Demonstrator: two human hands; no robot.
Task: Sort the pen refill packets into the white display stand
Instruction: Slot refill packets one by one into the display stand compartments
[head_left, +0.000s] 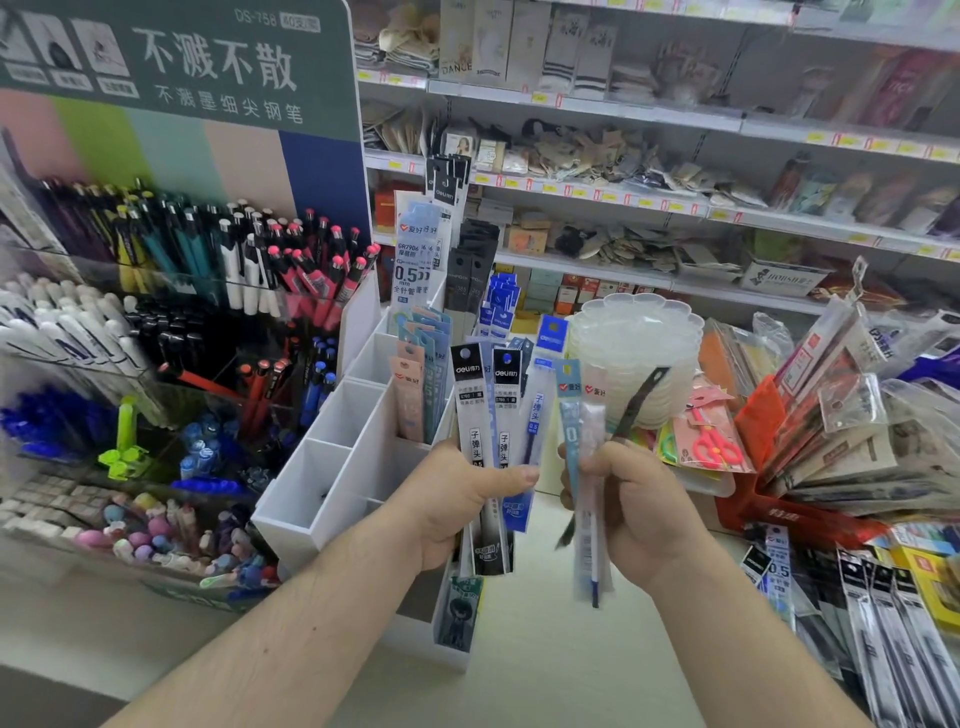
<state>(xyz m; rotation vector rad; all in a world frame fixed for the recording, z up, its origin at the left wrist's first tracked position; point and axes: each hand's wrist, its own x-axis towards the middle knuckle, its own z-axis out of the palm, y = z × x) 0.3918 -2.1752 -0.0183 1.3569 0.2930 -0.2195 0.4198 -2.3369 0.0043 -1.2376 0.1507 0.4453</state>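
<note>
My left hand (457, 499) grips a fan of pen refill packets (498, 410) with black and blue headers, held upright just right of the white display stand (332, 467). My right hand (628, 509) holds several slimmer refill packets (584, 415), light blue and clear, plus a dark strip that tilts to the right. The stand has stepped compartments; the near ones on its left side show white walls, while others hold pink and blue packets (421, 374) and taller packets behind (415, 249).
A pen display with many coloured pens (218, 270) stands left of the stand. A stack of clear plastic trays (634, 343) sits behind my right hand. Loose packets and scissors (711, 441) pile up at right. Store shelves (623, 197) fill the background.
</note>
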